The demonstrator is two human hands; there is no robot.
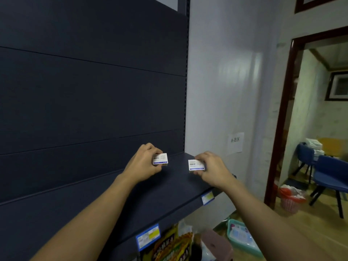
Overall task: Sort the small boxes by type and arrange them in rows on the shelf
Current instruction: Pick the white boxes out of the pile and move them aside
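Observation:
Two small white boxes with dark print and a blue stripe are held over the dark shelf board point(169, 193). My left hand point(143, 164) grips one white box point(160, 159) near the shelf's back, close to the dark back panel. My right hand point(212, 169) grips the other white box point(195, 164), a little to the right and nearer the shelf's right end. Both boxes look alike and sit just above or on the board; I cannot tell whether they touch it.
The shelf's front edge carries blue price tags point(147, 236). Below it are yellow snack packs point(173, 245), a pink stool point(216, 245) and a teal basket point(243, 236) with goods. A white wall point(226, 91) stands right of the shelf; blue chairs point(329, 176) and a red bin point(290, 198) beyond.

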